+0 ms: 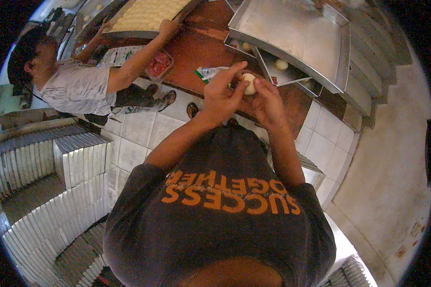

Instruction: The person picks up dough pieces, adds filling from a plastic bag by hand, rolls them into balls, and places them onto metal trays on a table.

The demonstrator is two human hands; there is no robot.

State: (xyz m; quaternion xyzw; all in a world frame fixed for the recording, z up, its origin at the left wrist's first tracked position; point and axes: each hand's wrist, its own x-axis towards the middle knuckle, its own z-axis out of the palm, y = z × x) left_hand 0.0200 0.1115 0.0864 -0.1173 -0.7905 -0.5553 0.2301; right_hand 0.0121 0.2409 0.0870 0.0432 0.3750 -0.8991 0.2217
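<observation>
- While the pale dough ball (pixel 249 84) sits up above the front edge of the reddish-brown table (pixel 187 60), both the left hand (pixel 220 93) and the right hand (pixel 271 103) are on it, so that's the spot to look at.
- Left one: narrow around the ball, thumb up against its near side, index finger sticking out past it. Can't really tell what the other fingers are doing back there.
- Right one: curled in from the other side, thumb and fingertips close on the dough, not spread wide at all.
- Just beyond the left one there's a crumpled white-and-green plastic packet (pixel 208 73) lying on the table.
- Off to the right, a big silver tray (pixel 292 33) overlaps a lower tray (pixel 294 74) that's set at an angle, and a round dough piece (pixel 281 64) rests in that lower one.
- Over on the left, a co-worker (pixel 81 81) in a light patterned shirt has an arm out to a tray of yellowish dough pieces (pixel 134 34).
- Near that arm: a clear tub (pixel 154 76) with red stuff in it, too small to make out.
</observation>
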